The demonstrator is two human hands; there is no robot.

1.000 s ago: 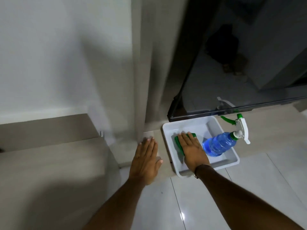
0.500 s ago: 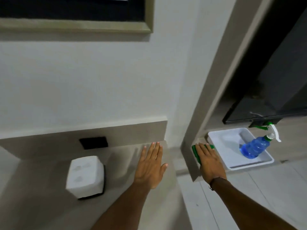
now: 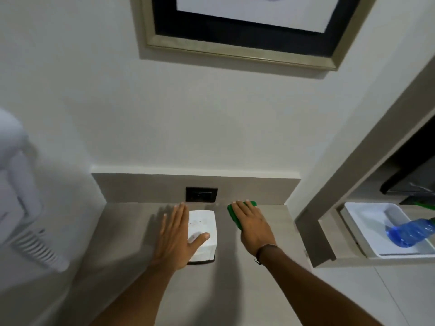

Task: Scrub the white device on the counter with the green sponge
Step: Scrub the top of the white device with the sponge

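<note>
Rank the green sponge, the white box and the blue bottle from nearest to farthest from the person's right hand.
1. Green sponge: directly under the right hand, touching it.
2. White box: just to that hand's left, with the left hand resting its thumb on it.
3. Blue bottle: far off to the right, lying in the white tray.

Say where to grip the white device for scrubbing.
Best guess: clamp the white device across its narrow width, on the two long side faces, coming from above on the left, where the left hand lies. It is a flat-sided box on the counter; this leaves its top bare for the green sponge under the right hand.
</note>
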